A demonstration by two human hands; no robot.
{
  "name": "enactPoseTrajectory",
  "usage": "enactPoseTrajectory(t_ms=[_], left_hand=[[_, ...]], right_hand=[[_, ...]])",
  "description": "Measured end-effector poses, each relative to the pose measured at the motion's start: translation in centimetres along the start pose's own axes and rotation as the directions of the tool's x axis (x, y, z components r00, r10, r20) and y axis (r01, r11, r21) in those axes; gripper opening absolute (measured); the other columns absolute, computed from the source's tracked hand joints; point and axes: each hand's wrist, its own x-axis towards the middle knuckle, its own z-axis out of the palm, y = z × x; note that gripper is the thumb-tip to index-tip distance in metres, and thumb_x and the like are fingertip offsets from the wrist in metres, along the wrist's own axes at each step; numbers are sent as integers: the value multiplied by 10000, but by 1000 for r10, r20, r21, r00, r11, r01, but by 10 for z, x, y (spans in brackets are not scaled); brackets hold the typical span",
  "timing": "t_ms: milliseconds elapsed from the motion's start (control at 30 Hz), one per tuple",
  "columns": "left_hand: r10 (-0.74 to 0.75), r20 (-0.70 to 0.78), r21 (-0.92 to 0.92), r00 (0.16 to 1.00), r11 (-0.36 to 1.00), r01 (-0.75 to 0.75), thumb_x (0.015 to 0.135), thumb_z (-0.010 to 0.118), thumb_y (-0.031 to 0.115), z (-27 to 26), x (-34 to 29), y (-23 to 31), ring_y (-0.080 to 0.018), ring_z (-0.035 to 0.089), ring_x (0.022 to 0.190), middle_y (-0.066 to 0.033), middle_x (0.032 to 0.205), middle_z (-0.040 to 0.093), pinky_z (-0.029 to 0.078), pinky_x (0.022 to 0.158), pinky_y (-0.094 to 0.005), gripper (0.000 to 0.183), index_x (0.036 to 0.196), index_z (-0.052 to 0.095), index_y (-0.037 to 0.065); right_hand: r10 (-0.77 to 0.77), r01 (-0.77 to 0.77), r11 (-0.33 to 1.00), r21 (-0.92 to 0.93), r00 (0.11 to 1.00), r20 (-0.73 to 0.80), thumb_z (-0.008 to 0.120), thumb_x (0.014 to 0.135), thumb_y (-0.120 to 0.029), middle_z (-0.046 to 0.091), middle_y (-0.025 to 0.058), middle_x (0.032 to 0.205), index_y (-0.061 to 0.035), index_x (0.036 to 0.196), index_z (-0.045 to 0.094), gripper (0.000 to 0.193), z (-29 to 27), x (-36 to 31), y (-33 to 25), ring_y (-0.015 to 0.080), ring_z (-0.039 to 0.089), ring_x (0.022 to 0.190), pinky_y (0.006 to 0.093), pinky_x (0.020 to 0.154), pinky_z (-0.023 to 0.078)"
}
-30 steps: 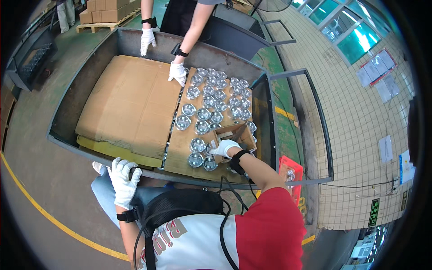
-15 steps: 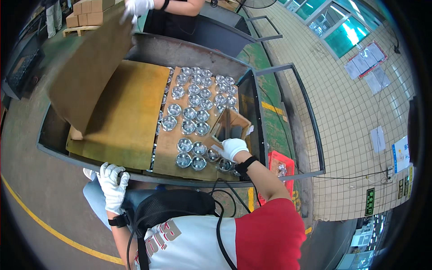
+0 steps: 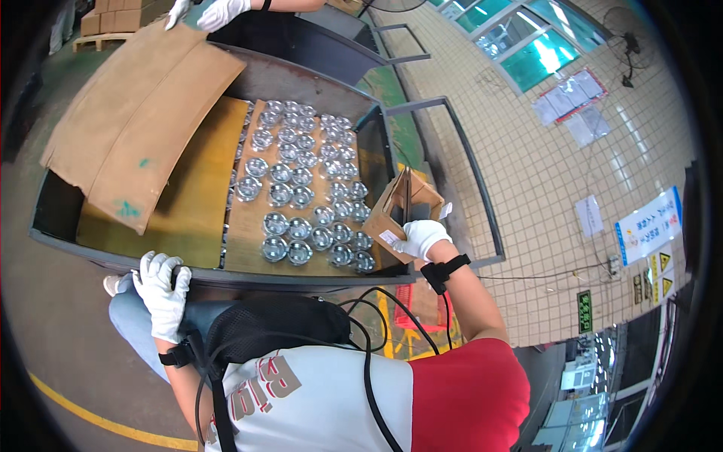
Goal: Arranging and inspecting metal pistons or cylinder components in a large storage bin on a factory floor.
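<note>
My left hand [image 3: 162, 294], in a white glove, is hooked over the near rim of a large grey metal bin [image 3: 113, 260]. In my right hand [image 3: 424, 239], also gloved, is the near side of an open cardboard box [image 3: 384, 218], tilted above the bin's right end. Dark flat pieces or dividers show inside the box. Beside it, several rows of shiny round metal parts [image 3: 280, 194] rest on a brown cardboard sheet [image 3: 245, 226]. A yellowish board [image 3: 113, 233] covers the bin's left part. Over that, a co-worker's gloved hands [image 3: 222, 13] hold a large cardboard sheet [image 3: 139, 120].
A red crate [image 3: 407, 309] stands on the floor beyond the bin's near right corner. The bin's bar handle [image 3: 471, 173] juts toward the tiled wall [image 3: 542, 248]. Black cables [image 3: 369, 324] loop at my waist. Behind are another bin [image 3: 301, 45] and stacked cartons [image 3: 113, 19].
The box in my right hand has moved right and tilted, uncovering more metal parts. The co-worker's cardboard sheet has swung from nearly upright to a flatter slant. My left hand stays at the rim.
</note>
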Motion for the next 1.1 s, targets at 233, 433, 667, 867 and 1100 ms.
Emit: enactPoseTrajectory(t_ms=[233,433,667,867,1100], left_hand=[[-24,-9,23,1000,999,25,800,717,267,11,1,-4,-289,477,1247,-22,1131,604,252,1061,-597,235,1005,653,172],[-40,31,16,999,999,40,787,722,274,13,-1,1,-272,473,1265,-12,1169,607,240,1069,-611,276,1037,658,176],[-54,14,31,998,998,54,797,721,270,13,3,3,-267,462,1283,-2,1181,607,244,1072,-598,270,1050,664,192],[-57,12,28,998,998,57,786,726,273,12,1,1,-260,467,1280,2,1181,608,243,1071,-611,290,1057,662,193],[-46,-1,9,999,999,46,784,722,247,6,2,3,-275,489,1253,-12,1141,624,265,1056,-569,256,1028,677,186]], right_hand=[[54,-57,998,20,992,115,600,823,-589,714,171,993,-78,997,737,557,61,-14,29,356,672,965,423,852,526],[170,-182,983,32,958,233,673,790,-559,709,183,1029,-55,1034,735,564,116,-25,44,354,669,1000,411,868,525],[176,-179,984,-18,937,300,737,701,-490,720,155,1032,-98,1046,742,522,110,-16,50,331,683,982,411,851,537],[189,-187,982,-32,943,276,768,715,-411,714,163,1055,-75,1055,738,479,108,-10,47,343,676,1008,411,859,545],[209,-202,978,-55,926,314,770,725,-412,703,168,1104,-75,1099,725,505,111,-14,49,339,665,1055,423,879,540]])
